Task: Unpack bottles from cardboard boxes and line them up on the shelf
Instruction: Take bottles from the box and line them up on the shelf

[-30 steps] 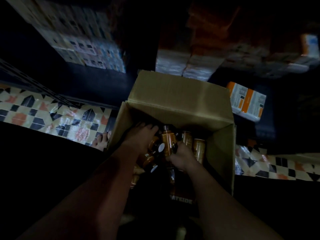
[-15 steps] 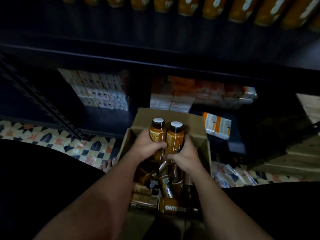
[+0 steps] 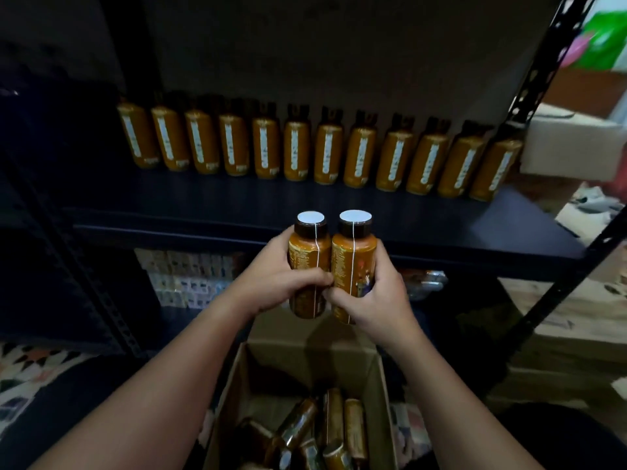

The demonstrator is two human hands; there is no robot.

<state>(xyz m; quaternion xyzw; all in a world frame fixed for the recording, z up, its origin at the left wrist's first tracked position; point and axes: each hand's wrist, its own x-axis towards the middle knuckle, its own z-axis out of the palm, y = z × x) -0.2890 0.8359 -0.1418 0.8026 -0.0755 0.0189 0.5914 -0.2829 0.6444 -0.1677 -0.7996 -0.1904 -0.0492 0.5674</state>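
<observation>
Head view, dim light: left hand (image 3: pixel 276 283) wraps its fingers round the left bottle (image 3: pixel 309 266), right hand (image 3: pixel 375 296) wraps round the right bottle (image 3: pixel 353 266). Both bottles upright, side by side and touching, amber bodies with dark caps topped by white round seals, a thin white strip running down each front. Fingertips of the two hands meet between the bottles, low on their fronts. Bottles are held in the air above the open cardboard box (image 3: pixel 383 395) and just in front of the shelf (image 3: pixel 373 212) edge, not resting on it. Box sits at bottom centre between the forearms, flaps open, more bottles in the box (image 3: pixel 325 429) lying jumbled at different angles. On the dark shelf board a row of bottles (image 3: pixel 325 154) stands near the back, twelve counted across in the front line, white label strips facing out; dark caps behind suggest more, cannot tell how many. Lower shelf holds stacked small packs (image 3: pixel 190 276), blurry. Metal shelf upright (image 3: pixel 539 69) with holes at right. Patterned floor tiles (image 3: pixel 30 368) at lower left. Pale carton (image 3: pixel 570 144) beyond the upright at right, blurred.
</observation>
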